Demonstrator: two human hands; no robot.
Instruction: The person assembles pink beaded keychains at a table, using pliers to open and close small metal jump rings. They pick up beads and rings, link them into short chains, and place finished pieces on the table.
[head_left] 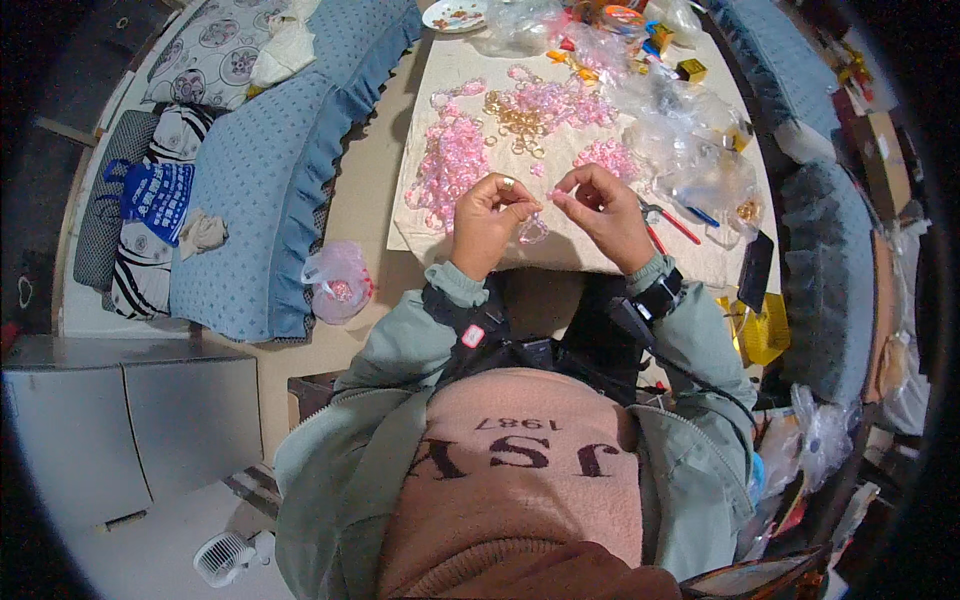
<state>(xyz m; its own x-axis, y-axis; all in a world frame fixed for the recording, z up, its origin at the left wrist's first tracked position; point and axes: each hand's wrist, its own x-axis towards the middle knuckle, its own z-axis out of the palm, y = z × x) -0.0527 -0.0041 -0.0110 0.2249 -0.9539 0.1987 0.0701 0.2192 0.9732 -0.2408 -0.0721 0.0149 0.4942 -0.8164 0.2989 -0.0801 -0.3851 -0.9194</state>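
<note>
My left hand [487, 222] is closed in a pinch on a short strand of pink plastic links [533, 233], which dangles below the fingertips over the table's near edge. Facing it, my right hand [608, 212] pinches a small pink link [558, 196], a little apart from the left fingertips. Beyond the left hand spreads a heap of pink linked chains [452, 155]. Gold-coloured rings [518, 124] lie in the middle, and a smaller pile of pink links [606, 157] sits just past my right hand. Red-handled pliers [672, 222] rest beside the right wrist.
A blue pen [703, 216], a black phone [757, 270] and clear plastic bags [690, 110] occupy the table's right side. A patterned plate [455, 15] stands at the far end. Blue-covered sofas [260, 200] flank the table; a yellow basket [766, 332] is at the lower right.
</note>
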